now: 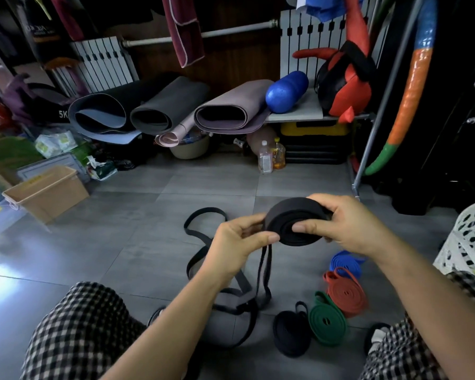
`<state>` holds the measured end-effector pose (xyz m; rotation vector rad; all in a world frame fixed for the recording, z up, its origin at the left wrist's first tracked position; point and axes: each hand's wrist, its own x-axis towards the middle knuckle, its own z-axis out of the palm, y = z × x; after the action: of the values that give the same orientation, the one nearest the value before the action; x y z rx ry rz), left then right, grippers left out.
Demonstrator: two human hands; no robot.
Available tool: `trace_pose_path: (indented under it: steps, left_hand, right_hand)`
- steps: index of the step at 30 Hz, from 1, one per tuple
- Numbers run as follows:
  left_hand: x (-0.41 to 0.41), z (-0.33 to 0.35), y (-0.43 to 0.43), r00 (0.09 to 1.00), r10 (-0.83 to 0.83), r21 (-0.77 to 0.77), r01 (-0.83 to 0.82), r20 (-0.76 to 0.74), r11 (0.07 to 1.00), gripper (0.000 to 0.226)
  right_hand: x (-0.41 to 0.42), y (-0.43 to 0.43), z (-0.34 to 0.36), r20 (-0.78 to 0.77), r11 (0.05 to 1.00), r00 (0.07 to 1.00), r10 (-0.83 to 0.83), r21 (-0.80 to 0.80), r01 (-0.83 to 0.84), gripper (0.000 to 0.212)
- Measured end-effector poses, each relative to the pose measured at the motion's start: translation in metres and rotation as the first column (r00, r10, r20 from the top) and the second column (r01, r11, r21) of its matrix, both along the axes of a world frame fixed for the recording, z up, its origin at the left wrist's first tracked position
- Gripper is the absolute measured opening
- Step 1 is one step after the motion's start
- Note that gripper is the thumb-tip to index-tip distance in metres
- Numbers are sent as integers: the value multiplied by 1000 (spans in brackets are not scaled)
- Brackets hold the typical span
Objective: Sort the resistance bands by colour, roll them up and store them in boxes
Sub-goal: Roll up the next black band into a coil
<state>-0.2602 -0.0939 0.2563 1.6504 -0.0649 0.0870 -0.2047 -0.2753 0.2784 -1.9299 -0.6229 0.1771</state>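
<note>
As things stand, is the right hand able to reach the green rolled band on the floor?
Probably yes, though not at once: the right hand grips the black roll together with the left hand. The green rolled band lies uncovered on the floor beneath that arm.

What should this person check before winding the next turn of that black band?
1. Grip: left hand and right hand both pinch the black roll. Ok.
2. Coils even and flat. Ok.
3. Loose tail untangled: its loops cross on the floor. Cannot tell.
4. Finished rolls sorted: blue roll, red roll, green roll and dark roll lie side by side. Ok.
5. Tan box open, over on the left. Ok.
</note>
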Motion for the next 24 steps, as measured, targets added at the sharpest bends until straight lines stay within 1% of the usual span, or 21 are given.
trace_pose_path:
  steps: [2,4,5,8,10,11,12,13,14,15,16,17,18,19,20,21,23,24]
  left_hand:
    - [-3,-7,-5,997,72,-132,-73,-16,989,33]
    - [-6,-9,-9,997,72,-235,-74,-17,969,32]
    - [-7,-9,-10,998,64,-264,-64,-7,962,32]
    - [-6,-2,-13,993,119,-280,-108,21,954,29]
    - [-2,6,-12,986,158,-236,-140,60,962,29]
    - [1,11,-8,982,163,-189,-144,92,971,31]
    - [4,16,-2,978,163,-117,-149,129,982,33]
    - [6,20,5,973,155,-29,-152,170,988,34]
    - [9,22,12,967,143,85,-164,212,983,33]
    - [11,22,18,960,122,224,-180,252,958,30]
    - [12,22,20,957,84,367,-186,276,911,26]
    - [12,20,20,959,39,484,-177,281,857,23]
    - [12,17,18,961,-4,559,-157,276,814,25]
    - [12,14,16,965,-31,591,-133,259,796,29]
    - [13,10,14,974,-34,580,-106,225,808,31]
    - [14,6,13,985,-17,539,-80,173,839,31]
    - [17,-3,14,999,10,408,-22,34,913,38]
    - [18,-9,15,1000,-1,342,9,-24,940,45]
  right_hand:
    - [-2,3,-2,-79,995,997,15,104,-7,23]
    - [-5,8,-3,-144,982,989,20,189,8,15]
    - [-6,10,-5,-174,972,985,11,234,31,15]
    - [-9,22,-13,-278,915,960,-22,381,131,17]
    - [-10,30,-16,-355,856,935,26,490,163,22]
    - [-9,32,-15,-381,845,922,71,513,148,27]
    - [-8,32,-11,-394,867,914,100,486,115,33]
    - [-5,29,-6,-377,919,922,88,388,71,41]
    - [-1,25,-1,-311,975,950,33,217,37,53]
    - [3,21,3,-179,999,983,-31,12,33,65]
    - [5,19,5,-11,986,998,-54,-159,52,76]
    - [7,19,6,108,971,994,-16,-237,41,77]
    - [7,21,6,141,967,989,37,-254,0,66]
    - [8,24,5,129,966,988,81,-254,-46,50]
    - [9,26,2,117,958,988,102,-278,-66,35]
    - [10,27,-2,111,944,988,112,-322,-71,26]
    - [16,23,-13,96,926,987,127,-369,-83,23]
    - [18,22,-18,71,934,989,132,-344,-100,24]
